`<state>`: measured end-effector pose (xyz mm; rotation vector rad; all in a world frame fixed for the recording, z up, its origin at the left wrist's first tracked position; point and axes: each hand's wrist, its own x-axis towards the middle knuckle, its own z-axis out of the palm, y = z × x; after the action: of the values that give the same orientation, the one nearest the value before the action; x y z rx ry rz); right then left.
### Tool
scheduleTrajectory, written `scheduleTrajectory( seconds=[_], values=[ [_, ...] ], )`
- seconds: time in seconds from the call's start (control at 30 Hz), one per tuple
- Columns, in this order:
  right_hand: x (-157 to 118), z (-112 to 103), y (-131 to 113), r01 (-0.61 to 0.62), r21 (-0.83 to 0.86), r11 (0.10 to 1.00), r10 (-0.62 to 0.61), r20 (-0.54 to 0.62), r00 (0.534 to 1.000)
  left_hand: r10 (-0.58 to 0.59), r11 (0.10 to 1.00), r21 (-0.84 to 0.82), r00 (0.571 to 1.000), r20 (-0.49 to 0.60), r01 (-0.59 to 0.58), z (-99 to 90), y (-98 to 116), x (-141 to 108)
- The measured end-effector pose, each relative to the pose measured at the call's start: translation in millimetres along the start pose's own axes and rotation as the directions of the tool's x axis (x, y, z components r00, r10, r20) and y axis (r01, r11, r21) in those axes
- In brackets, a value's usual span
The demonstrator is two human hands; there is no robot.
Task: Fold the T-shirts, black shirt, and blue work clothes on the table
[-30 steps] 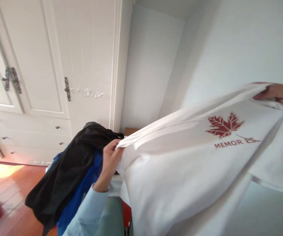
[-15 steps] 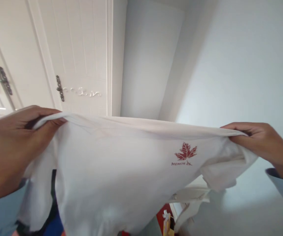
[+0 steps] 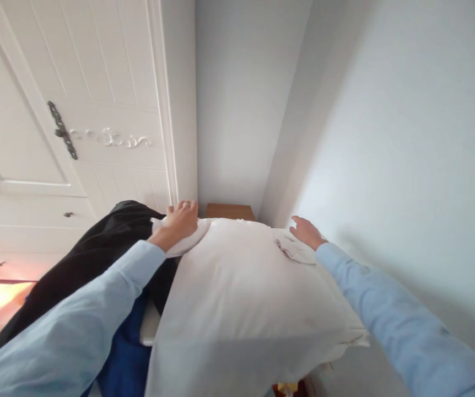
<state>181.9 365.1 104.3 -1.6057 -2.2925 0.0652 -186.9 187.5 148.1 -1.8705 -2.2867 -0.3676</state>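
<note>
A white T-shirt (image 3: 237,286) lies spread over a raised surface, its body hanging down toward me; no print shows on the side in view. My left hand (image 3: 183,223), with a ring on one finger, is at the shirt's left sleeve, fingers bent and closed on the cloth. Beside the bunched right sleeve (image 3: 295,251) is my right hand (image 3: 307,231), its fingers apart and nothing visibly held. The surface beneath the shirt is mostly hidden.
Black cloth (image 3: 109,242) and blue cloth (image 3: 128,347) lie to the left. A white wardrobe (image 3: 109,82) stands behind, with a brown wooden piece (image 3: 230,212) in the corner. A pale wall (image 3: 406,138) is close on the right.
The T-shirt, earlier stretched up between both hands with its red leaf print showing, is now lowered and laid down. My right hand has let go, and both hands are farther from me.
</note>
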Motion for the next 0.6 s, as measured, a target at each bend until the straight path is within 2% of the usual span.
scheduleTrajectory(
  seconds=[0.07,0.13,0.2,0.23,0.33,0.4,0.47,0.6],
  values=[
    [-5,32,-11,0.122,0.010,0.993,-0.122,0.046,0.991,0.184,0.977,0.088,0.978,0.094,-0.193,26.3,18,-16],
    [-11,53,-18,0.326,0.034,0.945,-0.328,0.111,0.938,0.336,0.930,0.071,0.911,0.239,-0.362,53.2,28,-32],
    [-16,67,-19,0.478,0.077,0.875,-0.484,0.172,0.858,0.385,0.909,0.014,0.852,0.354,-0.417,81.3,27,-43],
    [-19,72,-16,0.508,0.097,0.856,-0.517,0.196,0.833,0.375,0.915,-0.005,0.843,0.385,-0.404,94.9,23,-47],
    [-25,81,5,0.471,0.119,0.874,-0.486,0.248,0.838,0.302,0.948,-0.018,0.876,0.376,-0.318,126.7,7,-56],
    [-27,82,29,0.429,0.100,0.898,-0.439,0.269,0.857,0.257,0.963,-0.010,0.908,0.332,-0.269,135.5,-2,-62],
    [-29,77,58,0.372,0.070,0.926,-0.376,0.279,0.884,0.211,0.972,0.037,0.935,0.287,-0.231,134.3,-5,-66],
    [-27,60,114,0.239,-0.013,0.971,-0.227,0.277,0.934,0.096,0.976,0.172,0.975,0.199,-0.132,116.8,6,-65]
  ],
)
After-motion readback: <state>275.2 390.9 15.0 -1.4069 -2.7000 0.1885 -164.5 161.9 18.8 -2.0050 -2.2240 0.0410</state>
